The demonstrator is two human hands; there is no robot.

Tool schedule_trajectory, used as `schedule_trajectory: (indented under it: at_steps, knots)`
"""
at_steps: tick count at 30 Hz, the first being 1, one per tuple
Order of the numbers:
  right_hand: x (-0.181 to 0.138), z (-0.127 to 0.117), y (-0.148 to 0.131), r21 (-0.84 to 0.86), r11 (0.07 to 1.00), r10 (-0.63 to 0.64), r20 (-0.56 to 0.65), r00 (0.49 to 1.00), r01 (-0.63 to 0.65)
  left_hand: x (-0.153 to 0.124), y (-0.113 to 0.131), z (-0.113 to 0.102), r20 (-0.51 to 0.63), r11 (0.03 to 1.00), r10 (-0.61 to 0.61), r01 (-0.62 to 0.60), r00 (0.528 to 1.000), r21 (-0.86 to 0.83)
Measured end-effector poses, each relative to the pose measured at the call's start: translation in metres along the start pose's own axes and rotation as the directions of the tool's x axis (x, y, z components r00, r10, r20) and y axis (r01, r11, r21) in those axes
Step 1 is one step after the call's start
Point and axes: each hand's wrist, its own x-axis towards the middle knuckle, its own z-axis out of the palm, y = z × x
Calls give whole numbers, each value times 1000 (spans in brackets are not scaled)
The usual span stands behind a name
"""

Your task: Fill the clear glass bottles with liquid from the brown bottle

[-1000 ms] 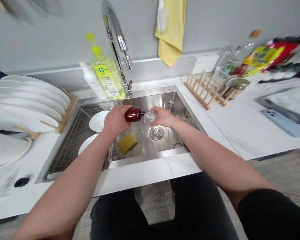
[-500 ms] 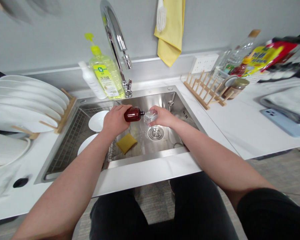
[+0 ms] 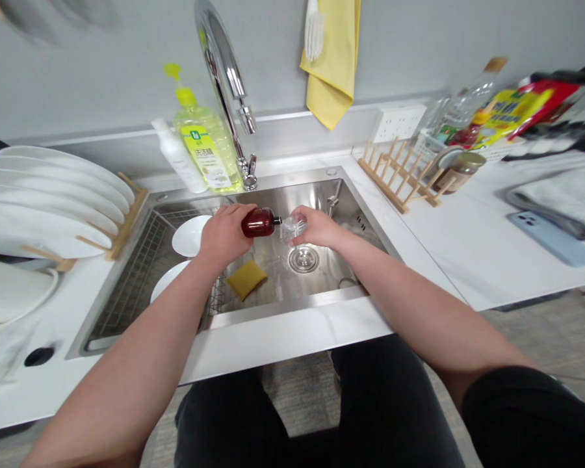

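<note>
The reddish-brown bottle [image 3: 259, 223] is wrapped by the left hand [image 3: 225, 233] and tipped sideways, its neck directed at the clear vessel [image 3: 291, 227] pinched by the right hand [image 3: 318, 227]; both are held above the sink [image 3: 292, 303], near the drain [image 3: 303, 259], presumably so that spills are caught.
</note>
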Motion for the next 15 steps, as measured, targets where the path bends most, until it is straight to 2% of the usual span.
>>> schedule_trajectory:
  at_steps: [15]
  knots:
    - [0,0,1,-12,1000,-13,-3,1000,13,0,2,-3,5,1000,5,-5,1000,12]
